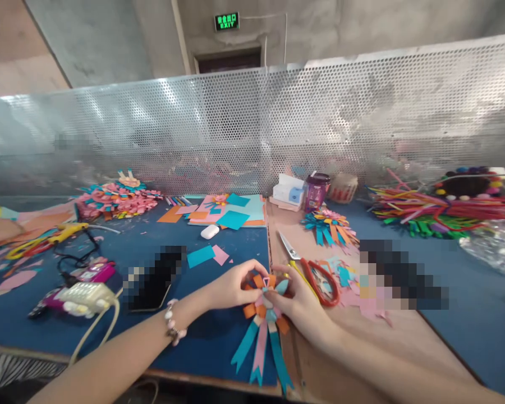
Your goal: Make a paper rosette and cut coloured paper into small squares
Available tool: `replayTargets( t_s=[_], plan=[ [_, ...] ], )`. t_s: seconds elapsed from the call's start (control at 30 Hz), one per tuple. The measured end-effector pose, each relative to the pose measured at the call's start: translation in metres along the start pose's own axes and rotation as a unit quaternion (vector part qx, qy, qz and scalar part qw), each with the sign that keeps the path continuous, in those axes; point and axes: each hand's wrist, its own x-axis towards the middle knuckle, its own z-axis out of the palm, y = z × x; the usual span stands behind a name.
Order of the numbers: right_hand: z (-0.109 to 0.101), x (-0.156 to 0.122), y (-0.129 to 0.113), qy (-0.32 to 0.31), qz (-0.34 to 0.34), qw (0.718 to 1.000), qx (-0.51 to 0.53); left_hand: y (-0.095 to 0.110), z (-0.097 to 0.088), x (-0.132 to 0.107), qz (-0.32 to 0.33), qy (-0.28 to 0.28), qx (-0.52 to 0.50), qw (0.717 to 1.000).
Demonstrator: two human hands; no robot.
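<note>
Head view: both bare hands at work on a paper rosette near the front edge of a table. The left hand point(238, 286) is closed in a pinch, thumb and fingers on the upper left of the paper rosette point(270, 315); the right hand point(301, 303) grips it from the upper right, its thumb lying across the upper middle. The rosette thus lies between the two hands, over the seam where the blue tabletop point(172, 342) meets a brown board point(324, 370); whether it touches the surface cannot be told. Its forked teal and pink tails point toward the wearer, their tips close to the front edge. A beaded bracelet point(174, 325) circles the left wrist.

Just beyond the right hand lie open scissors point(305, 266), the handles near the knuckles and the blades pointing away; pink and teal scraps point(364, 297) limit the room to the right. Left of the hands, a stretch of blue surface reaches to a dark phone point(155, 286). Ahead lie a teal paper piece point(201, 256), a white case point(210, 232) and stacked paper sheets point(256, 216).

Farther off are a finished-looking rosette cluster point(328, 224), a larger pink-and-teal heap point(118, 202), a purple cup point(317, 191) and bright fuzzy stems point(437, 205). A perforated metal screen point(235, 129) bounds the far edge.
</note>
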Motion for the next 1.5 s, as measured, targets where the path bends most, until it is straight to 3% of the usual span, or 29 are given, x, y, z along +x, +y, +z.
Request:
replayTargets(
  t_s=[0.2,0.43,0.63,1.1,1.3,1.5],
  plan=[
    [0.006,0.010,0.010,0.031,-0.106,0.993,0.036,0.003,-0.003,-0.001,0.090,0.051,0.044,0.994],
    [0.023,0.027,-0.008,0.033,-0.190,0.981,0.028,0.006,-0.012,-0.009,0.178,0.177,0.050,0.967],
    [0.035,0.047,-0.004,0.045,-0.211,0.976,0.029,-0.007,-0.019,-0.010,0.135,0.259,0.007,0.956],
    [0.017,0.066,0.009,-0.014,-0.234,0.972,-0.002,-0.023,-0.024,-0.003,0.150,0.240,0.024,0.959],
    [0.011,0.068,0.006,-0.010,-0.236,0.971,-0.027,-0.026,-0.025,-0.002,0.170,0.234,0.028,0.957],
    [0.010,0.068,0.007,-0.011,-0.244,0.968,-0.057,-0.026,-0.024,-0.002,0.149,0.243,0.029,0.958]
  ],
)
